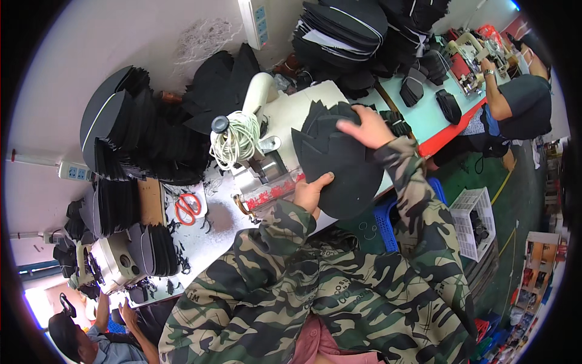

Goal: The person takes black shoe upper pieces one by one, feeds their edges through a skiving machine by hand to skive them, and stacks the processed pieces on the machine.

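A white table (225,233) runs across the scene, carrying a cream machine (324,92). To the left stand tall stacks of black cut pieces (112,121). A layered black bundle (348,179), jagged at its far end, is held at the table's near edge. The left hand (312,193) grips its near left edge, thumb on top; the right hand (371,127) spreads over its far right part. Left of the bundle sits a pale cord coil (233,145); farther left lie red-handled scissors (182,206).

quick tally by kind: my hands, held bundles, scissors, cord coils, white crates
Bare left hand and right hand: 2
Held bundle of black jagged sheets: 1
Red looped-handle scissors: 1
Coil of whitish cord: 1
White plastic crate: 1
Total: 6
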`<state>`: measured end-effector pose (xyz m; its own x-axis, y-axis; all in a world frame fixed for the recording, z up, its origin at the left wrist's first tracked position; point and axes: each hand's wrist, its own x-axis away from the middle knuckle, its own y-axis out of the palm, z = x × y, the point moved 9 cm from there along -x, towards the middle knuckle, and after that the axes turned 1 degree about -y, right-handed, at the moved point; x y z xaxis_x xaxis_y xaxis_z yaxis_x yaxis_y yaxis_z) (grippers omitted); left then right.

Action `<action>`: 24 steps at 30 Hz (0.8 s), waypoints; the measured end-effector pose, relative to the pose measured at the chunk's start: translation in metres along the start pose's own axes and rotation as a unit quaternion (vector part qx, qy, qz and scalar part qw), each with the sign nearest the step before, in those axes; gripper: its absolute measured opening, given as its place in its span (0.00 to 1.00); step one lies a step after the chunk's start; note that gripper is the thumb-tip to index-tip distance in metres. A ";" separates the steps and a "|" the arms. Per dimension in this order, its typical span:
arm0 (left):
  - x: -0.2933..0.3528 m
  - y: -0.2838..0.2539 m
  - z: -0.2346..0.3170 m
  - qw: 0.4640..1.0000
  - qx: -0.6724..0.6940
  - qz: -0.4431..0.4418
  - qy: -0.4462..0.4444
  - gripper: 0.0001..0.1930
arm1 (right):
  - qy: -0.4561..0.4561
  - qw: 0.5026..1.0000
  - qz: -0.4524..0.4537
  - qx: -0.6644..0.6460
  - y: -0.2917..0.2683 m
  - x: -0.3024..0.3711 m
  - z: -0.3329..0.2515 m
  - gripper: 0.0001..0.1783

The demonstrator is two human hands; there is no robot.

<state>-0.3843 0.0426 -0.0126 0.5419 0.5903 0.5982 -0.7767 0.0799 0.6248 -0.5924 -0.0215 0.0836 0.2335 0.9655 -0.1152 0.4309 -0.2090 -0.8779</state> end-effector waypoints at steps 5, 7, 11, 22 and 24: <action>0.003 -0.009 0.027 0.996 -0.028 0.013 0.080 0.24 | 0.014 0.981 -0.028 0.190 -0.016 0.032 -0.036 0.37; 0.022 -0.014 0.047 0.996 -0.057 -0.015 0.061 0.23 | -0.023 0.984 -0.158 -0.083 0.002 0.049 -0.043 0.34; 0.095 -0.023 0.083 0.974 -0.113 -0.194 -0.033 0.24 | 0.121 0.885 -0.347 -0.286 0.026 0.101 -0.045 0.33; 0.177 -0.046 0.106 0.823 -0.538 -0.008 0.181 0.40 | 0.152 0.661 -0.413 -0.608 0.103 0.151 -0.135 0.39; 0.214 -0.060 0.123 0.729 -0.597 0.116 0.314 0.38 | 0.169 0.684 -0.435 -0.560 0.116 0.155 -0.144 0.32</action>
<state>-0.1821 0.0654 0.1402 0.3892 0.9204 0.0360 -0.7528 0.3404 -0.5634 -0.3802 0.0818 0.0306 -0.4304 0.7483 0.5047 0.8884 0.2525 0.3834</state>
